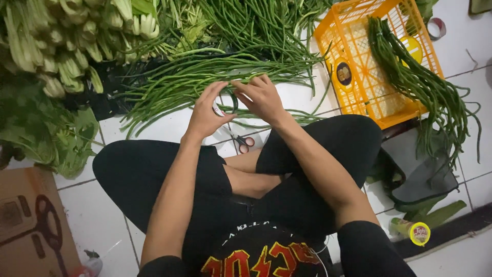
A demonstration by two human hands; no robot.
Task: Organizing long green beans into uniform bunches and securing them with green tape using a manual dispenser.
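A person sits cross-legged on a white tiled floor, and both hands meet just above the near edge of a bundle of long beans that lies stretched across the tiles. The left hand has its fingers curled together around a small roll of tape, pinched between thumb and fingertips. The right hand is touching it from the other side, fingers bent and closed on what looks like the tape's loose end or a bean strand; which one cannot be told. The bundle's long axis runs left to right, crosswise to the forearms, and it lies directly beyond the hands, about equally near to both. Small scissors with reddish handles rest on the floor on the near side of the bundle, between the knees. To the right of the bundle sits an orange plastic crate with another sheaf of beans draped over it. To the bundle's left, leafy greens are heaped, and a cardboard box lies nearer the person.
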